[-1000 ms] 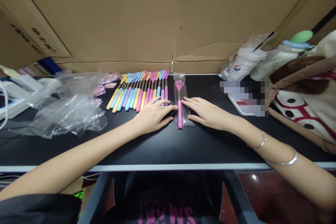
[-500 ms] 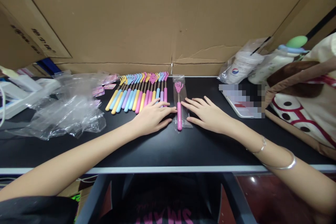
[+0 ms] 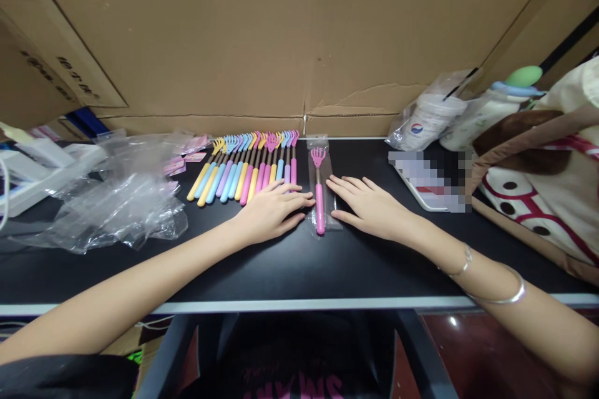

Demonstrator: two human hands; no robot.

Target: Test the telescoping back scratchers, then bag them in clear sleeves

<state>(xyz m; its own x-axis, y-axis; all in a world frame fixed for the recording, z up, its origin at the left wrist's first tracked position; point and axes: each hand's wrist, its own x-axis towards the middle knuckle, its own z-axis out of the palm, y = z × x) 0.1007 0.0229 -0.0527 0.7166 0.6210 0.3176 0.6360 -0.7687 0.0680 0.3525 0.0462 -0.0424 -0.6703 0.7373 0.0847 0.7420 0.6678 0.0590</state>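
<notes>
A pink back scratcher [image 3: 319, 199] with a small hand-shaped head lies upright in view on a clear plastic bag [image 3: 333, 218]; whether it is inside the bag or on top I cannot tell. On its left, my left hand [image 3: 274, 209] rests flat with fingers outstretched, fingertips close to the handle. My right hand [image 3: 367, 206] lies on the other side, fingers spread, its tips at the bag's right edge. Neither hand holds anything. Beyond my left hand is a row of several back scratchers [image 3: 238, 174] with yellow, blue, purple and pink handles, some partly covered by that hand.
Clear plastic bags [image 3: 121, 199] are heaped at the left, beside pink cards [image 3: 175, 166] and a white holder [image 3: 42, 181]. To the right are a blurred-out phone [image 3: 421, 196], a bagged cup [image 3: 428, 118], a bottle [image 3: 491, 112] and a fabric bag [image 3: 552, 193]. Cardboard [image 3: 224, 37] walls the back.
My right hand has drawn very slightly away from the scratcher's handle. The view has shifted a little; the left hand and the scratchers stay in place.
</notes>
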